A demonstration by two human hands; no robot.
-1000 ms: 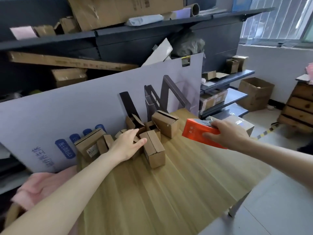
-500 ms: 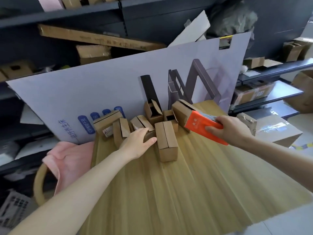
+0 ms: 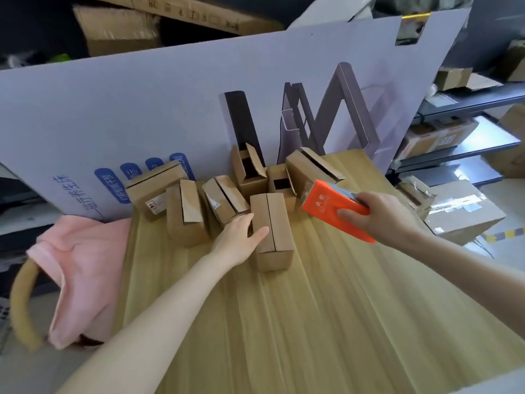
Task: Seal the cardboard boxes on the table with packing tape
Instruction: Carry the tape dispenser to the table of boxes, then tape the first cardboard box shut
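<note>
While bracing box (image 3: pixel 271 231) with left hand (image 3: pixel 238 237), lays straight fingers flat against its left side, thumb across the top, nothing gripped, likely to stop it sliding once tape goes on. Finds that box lying on table (image 3: pixel 312 322), toward the far edge, flaps folded shut and meeting at a bare centre seam, just in front of the other boxes (image 3: pixel 184 211). Shows no tape on any of them, and several with flaps ajar or gaping; probably chosen first as nearest and already closed. Clamps right hand (image 3: pixel 380 216) round orange pack (image 3: pixel 332 209), thumb on its face, raised above table just right of box and angled toward it. Cannot tell whether a tape holder, though held as if bound for the seam. Backs the cluster with board (image 3: pixel 170 109), leaning upright at the far edge, seemingly as a stop. Leaves pink cloth (image 3: pixel 82 265) draped off the left side, well apart from the work.
</note>
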